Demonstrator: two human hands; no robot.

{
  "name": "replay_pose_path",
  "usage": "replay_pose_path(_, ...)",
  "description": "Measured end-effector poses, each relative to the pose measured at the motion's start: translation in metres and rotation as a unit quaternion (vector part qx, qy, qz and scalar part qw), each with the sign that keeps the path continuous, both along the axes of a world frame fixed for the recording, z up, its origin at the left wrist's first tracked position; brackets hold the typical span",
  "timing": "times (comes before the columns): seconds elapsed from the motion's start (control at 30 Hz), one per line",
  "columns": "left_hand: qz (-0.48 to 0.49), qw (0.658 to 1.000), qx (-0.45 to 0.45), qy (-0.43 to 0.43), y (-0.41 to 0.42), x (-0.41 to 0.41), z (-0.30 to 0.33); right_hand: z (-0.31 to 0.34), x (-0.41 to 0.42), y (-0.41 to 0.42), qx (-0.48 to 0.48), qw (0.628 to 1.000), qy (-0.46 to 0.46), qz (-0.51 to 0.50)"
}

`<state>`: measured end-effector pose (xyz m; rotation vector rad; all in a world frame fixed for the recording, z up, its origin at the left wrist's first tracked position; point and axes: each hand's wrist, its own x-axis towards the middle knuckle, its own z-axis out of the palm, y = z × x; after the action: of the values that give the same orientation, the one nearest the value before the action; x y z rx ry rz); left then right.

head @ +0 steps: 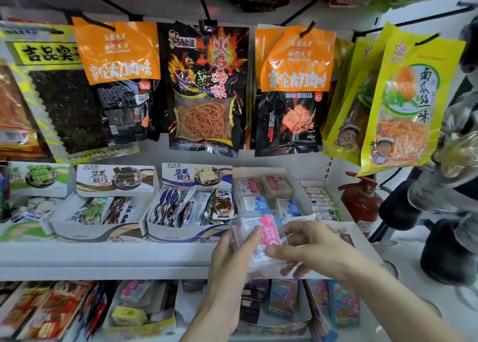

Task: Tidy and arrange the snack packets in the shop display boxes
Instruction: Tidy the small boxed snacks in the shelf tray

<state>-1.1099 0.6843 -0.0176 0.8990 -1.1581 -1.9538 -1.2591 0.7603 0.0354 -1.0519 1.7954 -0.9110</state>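
Holding a small stack of clear-wrapped snack packets (263, 241) with both hands, I am in the squaring-up step of the tidy. My left hand (230, 261) supports the stack from the left side, thumb curled over the top edge beside the pink label. My right hand (313, 248) grips the right side, thumb across the face of the top packet and fingers curled beneath. The stack sits in front of, and slightly below, the open display box (289, 172) that holds matching red- and blue-labelled packets in rows; it is not yet inside. To the left, the blue-trimmed box (181, 234) holds upright chocolate packets, untouched for now. By my judgement, the next move requires aligning the packet edges flush, then lifting the stack over the box's front wall and seating it in the vacant front row, labels facing up like the rows behind. Risk: the slippery film may let packets fan out.
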Motion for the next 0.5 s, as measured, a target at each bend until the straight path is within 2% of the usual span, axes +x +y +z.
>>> replay_pose_path(0.1, -0.004, 0.994, 0.045, 0.101, 0.004, 0.0, 0.013, 0.0, -0.002, 0.002, -0.054, 0.992, -0.084, -0.074)
replay_pose_path(0.17, -0.014, 0.994, 0.016, 0.107, 0.002, 0.0, 0.022, 0.005, -0.008, -0.003, -0.078, 0.98, -0.145, -0.112)
replay_pose_path(0.27, -0.022, 0.995, -0.074, 0.059, -0.008, -0.005, 0.033, 0.016, -0.02, -0.021, -0.085, 0.96, -0.199, -0.179)
replay_pose_path(0.37, 0.002, 0.986, -0.169, -0.013, -0.02, -0.012, 0.037, 0.025, -0.039, -0.058, -0.095, 0.945, -0.197, -0.242)
replay_pose_path(0.43, 0.026, 0.956, -0.273, -0.101, -0.023, -0.017, 0.031, 0.027, -0.051, -0.088, -0.102, 0.941, -0.175, -0.269)
replay_pose_path(0.5, 0.06, 0.912, -0.372, -0.164, -0.023, -0.018, 0.023, 0.023, -0.06, -0.119, -0.1, 0.945, -0.134, -0.281)
